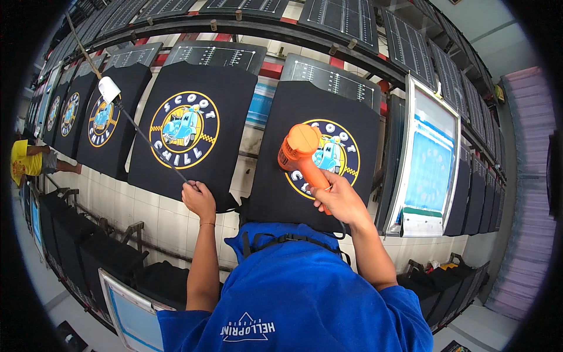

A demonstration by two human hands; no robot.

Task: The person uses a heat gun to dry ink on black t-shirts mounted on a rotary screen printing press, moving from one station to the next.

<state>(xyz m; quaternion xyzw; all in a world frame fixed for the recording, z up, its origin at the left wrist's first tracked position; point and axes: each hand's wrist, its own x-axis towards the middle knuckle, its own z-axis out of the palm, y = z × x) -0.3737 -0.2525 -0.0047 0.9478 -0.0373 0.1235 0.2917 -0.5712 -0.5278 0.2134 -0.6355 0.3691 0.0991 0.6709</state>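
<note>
The blower (pixel 304 154) looks smooth plastic, the black shirts (pixel 343 154) matt cloth.

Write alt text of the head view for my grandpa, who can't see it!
A person's right hand holds an orange dryer over a black shirt with a round scooter print, while the left hand grips a dark cord. More printed black shirts line up to the left.

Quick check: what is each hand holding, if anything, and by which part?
The right hand grips the orange blower by its handle. The left hand holds the dark cord, below the white connector.
</note>
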